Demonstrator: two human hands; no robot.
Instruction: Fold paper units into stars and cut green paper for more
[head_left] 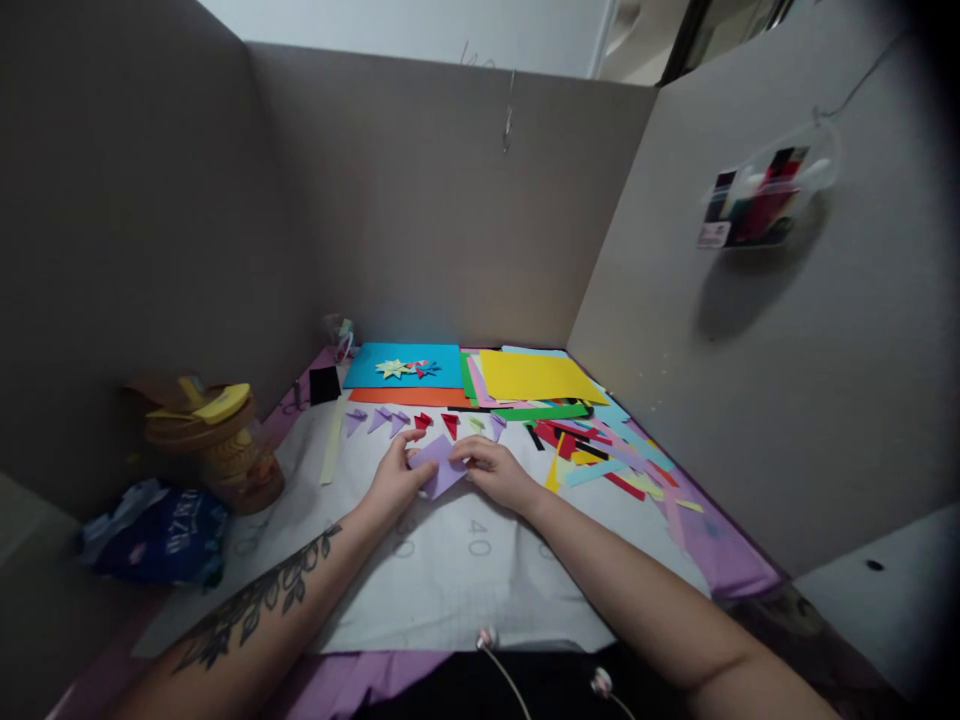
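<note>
A small square of purple paper (439,468) is held over the white sheet between my two hands. My left hand (401,470) pinches its left corner, thumb lying on the paper's face. At the opposite edge, the fingers of my right hand (491,468) grip the paper. Just beyond my hands runs a row of small folded paper pieces: purple ones (382,417) at the left, red ones (450,424) in the middle, then a pale green one (477,427) and another purple one (498,428).
Blue paper (360,370) with folded stars (405,369) lies at the back, beside yellow sheets (540,378). Coloured strips (600,455) are scattered to the right. A brown-lidded tub (240,465) and a blue packet (161,535) stand left. Grey panels (450,200) enclose the table.
</note>
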